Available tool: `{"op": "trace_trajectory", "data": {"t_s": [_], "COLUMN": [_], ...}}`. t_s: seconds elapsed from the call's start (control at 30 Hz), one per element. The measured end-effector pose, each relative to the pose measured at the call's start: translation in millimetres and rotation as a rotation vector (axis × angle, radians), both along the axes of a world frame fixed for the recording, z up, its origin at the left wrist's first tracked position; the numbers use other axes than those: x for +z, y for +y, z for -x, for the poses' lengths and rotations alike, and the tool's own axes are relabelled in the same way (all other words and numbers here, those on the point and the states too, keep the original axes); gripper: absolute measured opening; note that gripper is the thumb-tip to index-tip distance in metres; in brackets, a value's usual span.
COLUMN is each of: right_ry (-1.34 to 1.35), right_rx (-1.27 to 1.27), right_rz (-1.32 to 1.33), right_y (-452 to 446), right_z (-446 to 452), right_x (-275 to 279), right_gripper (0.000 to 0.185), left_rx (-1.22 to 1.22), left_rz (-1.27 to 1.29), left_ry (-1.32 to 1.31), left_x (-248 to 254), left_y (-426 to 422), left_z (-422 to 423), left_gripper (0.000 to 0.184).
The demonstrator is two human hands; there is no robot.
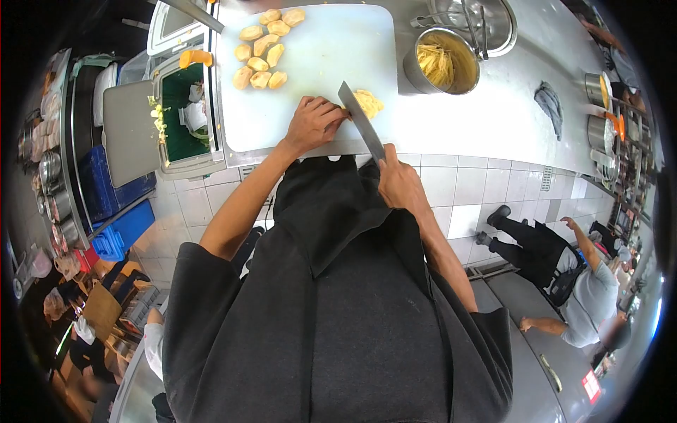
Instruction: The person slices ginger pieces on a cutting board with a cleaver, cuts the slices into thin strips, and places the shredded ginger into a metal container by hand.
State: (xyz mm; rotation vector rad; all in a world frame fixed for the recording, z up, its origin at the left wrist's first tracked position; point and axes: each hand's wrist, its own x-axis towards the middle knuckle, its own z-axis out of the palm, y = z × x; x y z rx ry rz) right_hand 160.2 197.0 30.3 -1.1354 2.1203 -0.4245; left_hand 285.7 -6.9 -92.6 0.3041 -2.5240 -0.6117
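My right hand (400,180) is wrapped round the handle of a kitchen knife (363,121). Its broad blade slants up and left over the white cutting board (317,63). Just left of the blade, my left hand (315,123) has its fingers bent and pressed down on a piece of potato, which the fingertips mostly hide. A small pile of thin yellow potato strips (369,103) lies against the blade's right side. Several peeled potatoes (263,46) rest at the board's upper left.
A metal pot (415,72) of yellow strips stands right of the board, by a steel bowl (509,28) with utensils. A grey cloth (548,110) lies farther right. Left of the board is an open bin (168,134); an orange-handled peeler (196,58) sits on its rim. Another person (564,268) is at lower right.
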Motion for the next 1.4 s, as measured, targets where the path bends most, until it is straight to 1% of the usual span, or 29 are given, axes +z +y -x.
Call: {"op": "trace_trajectory", "data": {"t_s": [0.4,0.63,0.7,1.03,1.07,1.23,1.3,1.33,1.4], "right_ry": [-0.03,-0.023,-0.069,-0.046,-0.033,0.01,0.1,0.106,0.206], "right_rx": [0.023,0.008,-0.004,0.001,0.013,0.007,0.106,0.081,0.14], "right_rz": [0.07,0.063,0.091,0.097,0.106,0.114,0.182,0.185,0.16], "right_y": [-2,-5,-5,-10,-9,-10,-7,-7,-6], "right_z": [2,3,3,0,-2,-4,-10,-11,-18], "right_x": [-11,-11,-14,-27,-40,-48,-54,-55,-54], "right_gripper": [0.016,0.016,0.02,0.018,0.018,0.019,0.026,0.026,0.02], "left_rx": [0.001,0.003,0.002,0.021,0.022,0.027,0.01,0.027,0.025], "left_rz": [-0.008,0.0,0.0,0.007,0.01,0.011,0.007,0.008,0.008], "left_ry": [0.017,0.025,0.034,0.022,0.023,0.031,0.028,0.051,0.076], "left_x": [3,2,2,0,0,2,1,0,-2], "left_y": [1,1,2,1,2,2,1,0,0], "left_z": [1,1,1,1,1,2,2,2,2], "left_gripper": [0.019,0.02,0.02,0.018,0.018,0.017,0.017,0.016,0.015]}}
